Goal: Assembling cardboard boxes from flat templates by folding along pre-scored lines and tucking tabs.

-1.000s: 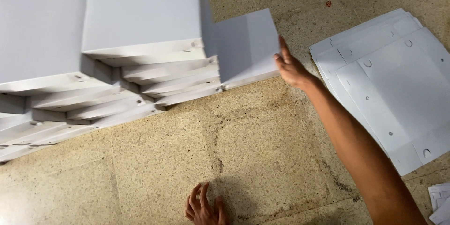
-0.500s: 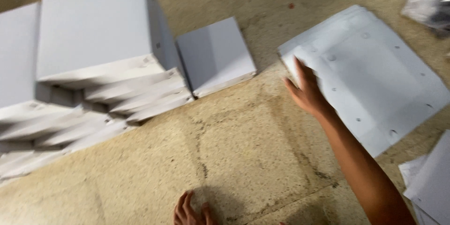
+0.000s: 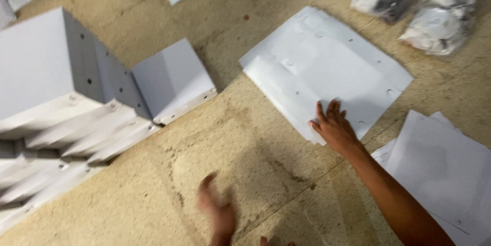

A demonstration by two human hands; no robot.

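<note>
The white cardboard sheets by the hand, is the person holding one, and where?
Nothing is gripped. The right hand lies flat, fingers spread, on the near edge of the stack of flat white cardboard sheets. The left hand is blurred over the floor, holding nothing.

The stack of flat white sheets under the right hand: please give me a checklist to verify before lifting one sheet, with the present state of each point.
1. Right hand rests on the stack of flat white sheets: ok.
2. Fingers curled around a single sheet edge: not ok, they lie flat on top.
3. Only one sheet separated: cannot tell.
4. Left hand free of load: ok, it is on the floor, though blurred.
5. Floor between stack and folded white boxes free of objects: ok.
6. Plastic bags apart from the stack: ok.
</note>
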